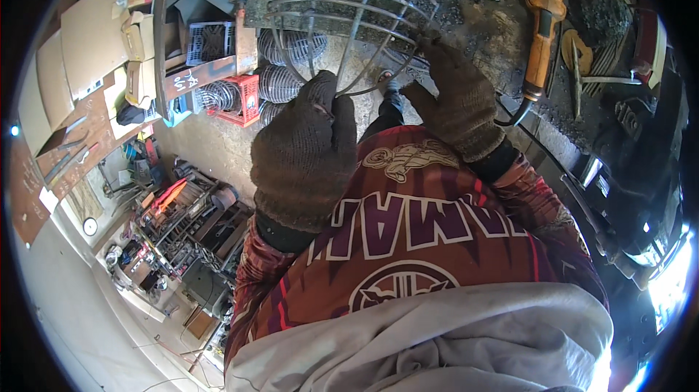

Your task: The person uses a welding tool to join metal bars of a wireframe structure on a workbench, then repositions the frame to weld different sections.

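A curved frame of welded metal wire (353,4), like a round grille, rests at the far edge of a dark worktop in front of me. My left hand (309,144), in a brown knitted glove, is closed on the near curved wire of this grille. My right hand (460,97), gloved the same way, lies at the grille's right corner. Its fingers are stretched toward the wires and the thumb stands apart from them. Where the right fingertips meet the wire is dark and partly hidden.
An orange power tool (546,20) with a cable lies on the right. Stacked wire coils (280,84) and a red crate (247,97) stand on the floor at left, beside shelving with cardboard boxes (95,42). Metal scraps (579,60) lie at far right.
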The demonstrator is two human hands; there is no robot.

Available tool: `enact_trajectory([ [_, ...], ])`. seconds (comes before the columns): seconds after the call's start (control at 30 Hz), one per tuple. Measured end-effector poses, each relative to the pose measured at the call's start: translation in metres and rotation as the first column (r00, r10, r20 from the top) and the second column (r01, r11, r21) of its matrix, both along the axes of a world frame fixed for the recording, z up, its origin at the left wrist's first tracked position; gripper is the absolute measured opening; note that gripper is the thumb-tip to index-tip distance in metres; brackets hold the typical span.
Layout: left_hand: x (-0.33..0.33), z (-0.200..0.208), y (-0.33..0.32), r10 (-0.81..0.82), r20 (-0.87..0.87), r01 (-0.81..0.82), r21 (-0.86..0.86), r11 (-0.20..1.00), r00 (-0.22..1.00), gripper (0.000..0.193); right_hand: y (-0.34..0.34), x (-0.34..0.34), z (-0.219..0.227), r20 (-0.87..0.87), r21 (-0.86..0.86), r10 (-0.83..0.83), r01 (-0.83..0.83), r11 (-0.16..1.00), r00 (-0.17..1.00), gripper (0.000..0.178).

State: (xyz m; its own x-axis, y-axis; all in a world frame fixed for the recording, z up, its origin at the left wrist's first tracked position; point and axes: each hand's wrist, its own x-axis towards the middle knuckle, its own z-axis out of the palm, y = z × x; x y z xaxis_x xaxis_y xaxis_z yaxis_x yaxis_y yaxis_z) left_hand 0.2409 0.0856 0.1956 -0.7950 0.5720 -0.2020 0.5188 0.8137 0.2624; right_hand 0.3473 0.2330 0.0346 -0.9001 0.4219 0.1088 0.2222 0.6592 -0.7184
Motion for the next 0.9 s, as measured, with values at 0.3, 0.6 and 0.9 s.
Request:
enact_trajectory([
  [0.3, -0.004, -0.002, -0.004, -0.117, -0.082, 0.122, 0.062, 0.991, 0.990, 0.023, 0.003, -0.001, 0.006, -0.023, -0.092, -0.016, 0.014, 0.996, 1.000, 0.060],
  [0.6, -0.009, 0.002, -0.002, -0.089, -0.026, 0.089, 0.020, 0.996, 0.996, 0.025, 0.008, 0.001, 0.001, -0.013, -0.085, 0.040, -0.041, 0.996, 0.999, 0.059],
  [0.9, -0.010, -0.016, -0.016, -0.147, -0.120, 0.166, 0.165, 0.972, 0.982, 0.025, 0.011, 0.002, -0.005, -0.101, -0.059, 0.021, -0.027, 0.998, 0.995, 0.059],
])
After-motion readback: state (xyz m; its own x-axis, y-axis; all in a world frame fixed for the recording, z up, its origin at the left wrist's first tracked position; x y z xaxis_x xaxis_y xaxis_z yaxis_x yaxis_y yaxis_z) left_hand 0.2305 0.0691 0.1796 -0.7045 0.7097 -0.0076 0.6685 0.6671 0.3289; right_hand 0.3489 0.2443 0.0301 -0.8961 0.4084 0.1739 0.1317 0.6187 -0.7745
